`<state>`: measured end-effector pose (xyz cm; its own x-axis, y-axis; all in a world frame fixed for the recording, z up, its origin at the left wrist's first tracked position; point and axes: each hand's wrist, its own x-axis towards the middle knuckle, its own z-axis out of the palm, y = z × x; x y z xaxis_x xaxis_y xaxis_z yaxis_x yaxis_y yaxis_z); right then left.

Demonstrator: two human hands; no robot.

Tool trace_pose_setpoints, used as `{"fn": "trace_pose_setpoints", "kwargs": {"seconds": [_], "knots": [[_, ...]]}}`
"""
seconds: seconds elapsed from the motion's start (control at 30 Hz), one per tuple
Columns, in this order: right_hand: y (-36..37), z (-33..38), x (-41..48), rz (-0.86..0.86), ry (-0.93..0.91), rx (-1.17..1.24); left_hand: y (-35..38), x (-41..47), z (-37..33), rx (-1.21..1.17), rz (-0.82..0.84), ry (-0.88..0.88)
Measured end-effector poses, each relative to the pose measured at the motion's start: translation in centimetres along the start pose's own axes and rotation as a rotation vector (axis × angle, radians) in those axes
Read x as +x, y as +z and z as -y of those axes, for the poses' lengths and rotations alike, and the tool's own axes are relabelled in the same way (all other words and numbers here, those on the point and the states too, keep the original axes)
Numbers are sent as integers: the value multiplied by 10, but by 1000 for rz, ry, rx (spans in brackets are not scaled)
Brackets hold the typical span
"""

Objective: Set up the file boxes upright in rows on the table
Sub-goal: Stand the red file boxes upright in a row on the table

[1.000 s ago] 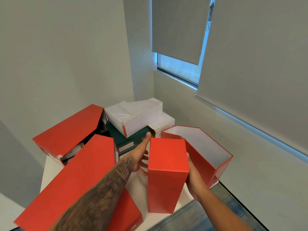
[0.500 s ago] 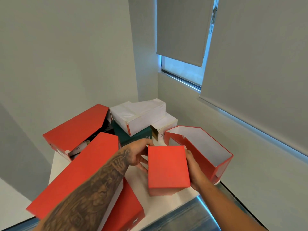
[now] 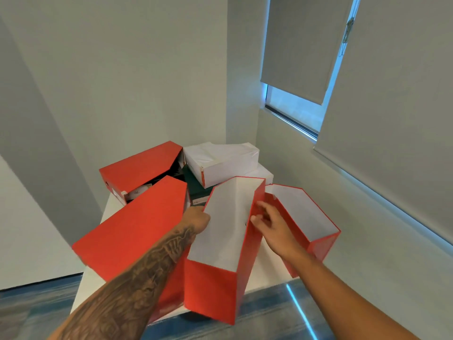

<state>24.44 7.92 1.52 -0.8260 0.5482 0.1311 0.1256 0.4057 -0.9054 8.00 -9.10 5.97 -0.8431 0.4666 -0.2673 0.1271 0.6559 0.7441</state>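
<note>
Four red file boxes sit on the white table (image 3: 266,273). Far left, the back box (image 3: 139,165) holds dark contents and a white label; the large box (image 3: 132,231) in front shows only red side. Left hand (image 3: 196,217) grips the left wall of the middle box (image 3: 220,253), open and white inside; right hand (image 3: 272,224) clasps its right rim. Rightmost, the open box (image 3: 306,217) is empty. Behind lie two white boxes (image 3: 225,160).
</note>
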Motion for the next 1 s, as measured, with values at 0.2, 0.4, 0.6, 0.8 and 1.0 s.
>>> {"fn": "trace_pose_setpoints", "kwargs": {"seconds": [0.2,0.4,0.6,0.8,1.0], "knots": [[-50,38,54,135,-341,-848,-18,-35,-11,11,-56,141],[-71,88,70,406,-407,-1220,-52,-49,-28,143,-47,236],[-85,100,62,344,-461,-1136,-84,-56,-69,434,-339,457],[-69,113,46,236,-600,-1015,-42,-81,-104,679,-82,673],[-63,102,32,137,-595,-882,-46,-66,-107,1001,-251,877]]}}
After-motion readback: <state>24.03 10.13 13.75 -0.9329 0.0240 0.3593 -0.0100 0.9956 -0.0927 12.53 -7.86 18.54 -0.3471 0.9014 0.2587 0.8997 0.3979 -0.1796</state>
